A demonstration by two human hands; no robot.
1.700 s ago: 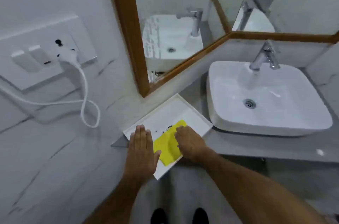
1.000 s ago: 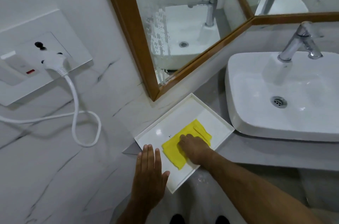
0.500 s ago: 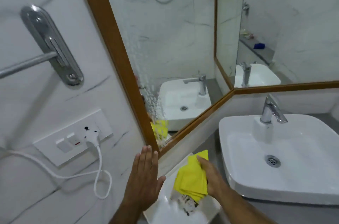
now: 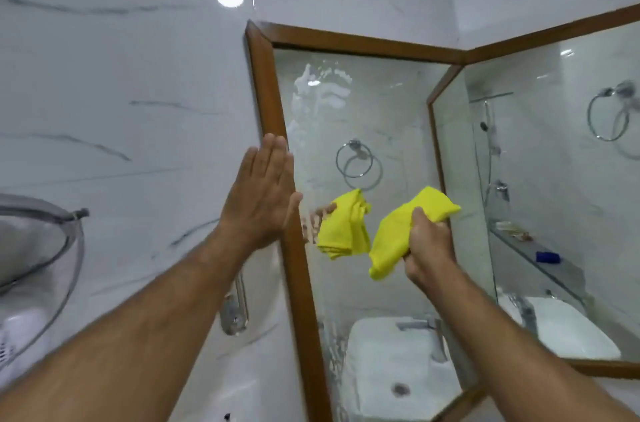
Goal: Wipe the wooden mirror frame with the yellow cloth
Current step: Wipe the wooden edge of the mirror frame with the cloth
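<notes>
The right hand is fisted around the bunched yellow cloth, held up in front of the mirror, not touching the glass as far as can be told. The left hand is flat with fingers together, empty, raised over the frame at its left upright; whether it touches the wood cannot be told. The glass reflects the cloth, a towel ring and a basin.

A crumpled yellow cloth hangs just before the glass, right of the upright brown wooden mirror frame.
</notes>
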